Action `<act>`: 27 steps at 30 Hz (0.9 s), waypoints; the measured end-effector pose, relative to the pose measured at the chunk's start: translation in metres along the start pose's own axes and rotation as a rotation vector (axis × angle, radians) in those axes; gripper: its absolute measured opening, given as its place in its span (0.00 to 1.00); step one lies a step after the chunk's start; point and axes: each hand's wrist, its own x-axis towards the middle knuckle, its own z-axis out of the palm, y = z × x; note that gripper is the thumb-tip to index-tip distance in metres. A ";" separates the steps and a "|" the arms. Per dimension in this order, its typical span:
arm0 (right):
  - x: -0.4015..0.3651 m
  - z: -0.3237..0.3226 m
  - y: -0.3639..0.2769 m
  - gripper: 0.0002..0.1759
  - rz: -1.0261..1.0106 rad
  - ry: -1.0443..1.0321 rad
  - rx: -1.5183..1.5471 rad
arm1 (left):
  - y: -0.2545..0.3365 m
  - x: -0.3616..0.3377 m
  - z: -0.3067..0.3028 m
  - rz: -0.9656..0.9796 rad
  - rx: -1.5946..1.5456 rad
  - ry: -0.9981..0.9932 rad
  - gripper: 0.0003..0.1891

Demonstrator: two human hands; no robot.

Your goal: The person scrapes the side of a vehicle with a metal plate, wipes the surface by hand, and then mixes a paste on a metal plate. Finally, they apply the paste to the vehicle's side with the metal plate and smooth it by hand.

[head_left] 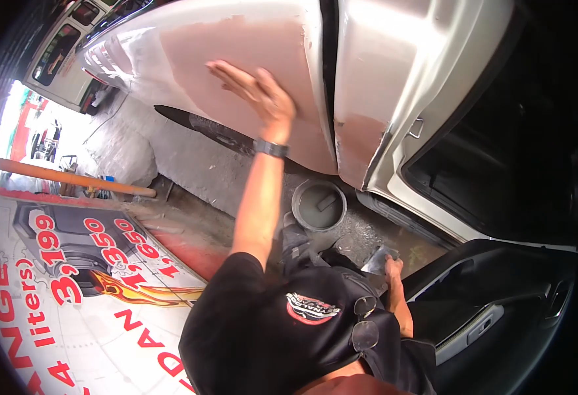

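Observation:
My left hand point(256, 92), with a dark watch on its wrist, lies flat with fingers stretched on a dull pinkish-brown patch point(196, 49) of the silver car panel. Nothing shows between its fingers and the panel. Low on the right, my right hand point(394, 266) is closed on the edge of a thin grey flat piece point(376, 261), over the wet floor. Between the hands stands a round bucket point(297, 197) of greyish water with a dark block point(327, 201) in it.
An open car door point(499, 309) with black trim is at the lower right, beside the dark cabin opening. A printed banner point(104, 329) fills the lower left. An orange pole point(71, 174) juts in from the left. A white vehicle point(58, 59) stands at the upper left.

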 end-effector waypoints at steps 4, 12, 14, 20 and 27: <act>0.009 0.006 0.018 0.14 -0.053 0.045 -0.015 | 0.007 -0.059 0.009 0.092 -0.023 -0.073 0.43; -0.014 -0.006 -0.001 0.15 -0.056 0.062 -0.097 | 0.006 -0.149 0.019 0.106 -0.078 -0.248 0.48; 0.015 -0.008 0.034 0.18 -0.067 0.040 -0.122 | 0.007 -0.169 0.014 0.112 -0.070 -0.335 0.48; 0.001 -0.013 -0.001 0.22 -0.089 0.037 -0.132 | -0.028 -0.044 -0.009 -0.082 -0.004 -0.092 0.46; -0.026 -0.010 -0.029 0.26 0.031 0.096 -0.165 | -0.115 0.129 -0.055 -0.486 0.147 0.098 0.52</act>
